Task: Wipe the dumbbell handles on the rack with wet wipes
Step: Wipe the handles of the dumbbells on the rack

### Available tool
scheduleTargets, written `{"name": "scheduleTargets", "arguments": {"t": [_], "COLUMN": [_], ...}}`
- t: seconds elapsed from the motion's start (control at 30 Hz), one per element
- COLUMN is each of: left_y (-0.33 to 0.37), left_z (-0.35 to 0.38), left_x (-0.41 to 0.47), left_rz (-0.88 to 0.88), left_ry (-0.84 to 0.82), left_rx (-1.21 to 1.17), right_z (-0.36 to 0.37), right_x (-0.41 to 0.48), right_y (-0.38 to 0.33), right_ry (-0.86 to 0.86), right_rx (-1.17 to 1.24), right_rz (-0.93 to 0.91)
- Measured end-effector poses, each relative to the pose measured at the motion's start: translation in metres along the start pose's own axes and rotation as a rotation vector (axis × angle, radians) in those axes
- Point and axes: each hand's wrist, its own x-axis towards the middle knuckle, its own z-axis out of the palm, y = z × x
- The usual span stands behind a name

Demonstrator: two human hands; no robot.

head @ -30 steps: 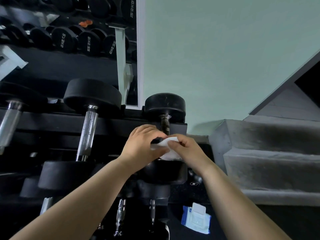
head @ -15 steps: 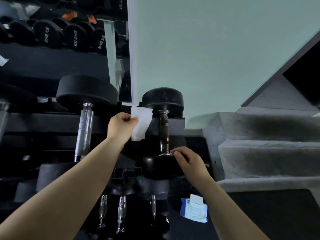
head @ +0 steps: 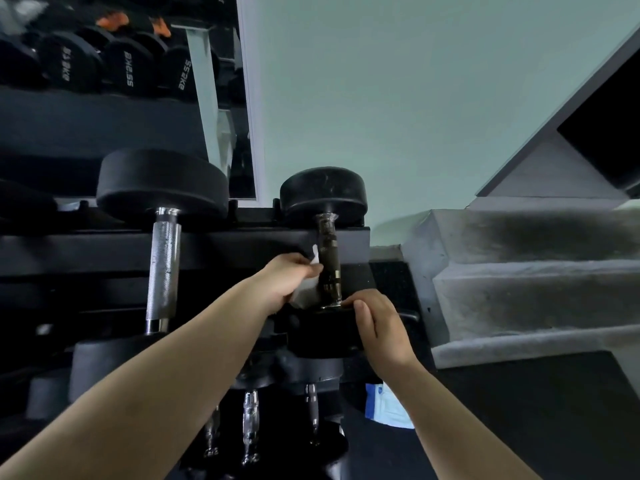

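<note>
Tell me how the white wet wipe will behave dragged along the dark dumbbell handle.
The thin white wet wipe looks floppy: it droops in folds below the left hand pinching it. Likely light, it should wrap the dark textured handle easily, though the texture may snag it.

A pale green wall [head: 398,98] fills the far side. Grey concrete steps [head: 536,289] rise at right under a dark sloping panel [head: 554,109]. A white-framed mirror [head: 104,126] stands far left. The floor [head: 519,410] is dark.
</note>
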Motion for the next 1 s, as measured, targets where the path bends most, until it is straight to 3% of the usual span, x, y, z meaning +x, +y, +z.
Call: {"name": "scheduleTargets", "arguments": {"t": [0.2,0.37,0.47,0.63,0.7,0.83,1.0], "left_y": [0.027,0.004,-0.008,0.024,0.027,0.002,0.007], "left_z": [-0.004,0.005,0.007,0.007,0.008,0.016,0.022], "left_x": [0.013,-0.011,-0.016,0.001,-0.001,-0.02,-0.014], "left_rz": [0.144,0.082,0.067,0.112,0.112,0.079,0.121], "left_ry": [0.149,0.092,0.045,0.28,0.285,0.136,0.211], "left_rx": [-0.234,0.19,0.183,-0.101,-0.01,0.282,0.253], "right_z": [0.002,0.001,0.002,0.002,0.003,0.004,0.002], "right_x": [-0.001,-0.002,-0.003,-0.004,-0.003,-0.004,-0.004], "right_y": [-0.001,-0.001,-0.002,-0.004,-0.005,-0.004,-0.003], "right_ry": [0.004,0.002,0.003,0.022,0.032,0.054,0.029], "right_rx": [0.002,0.014,0.013,0.019,0.005,0.028,0.04], "right_rz": [0.026,0.014,0.014,0.036,0.027,0.025,0.018]}}
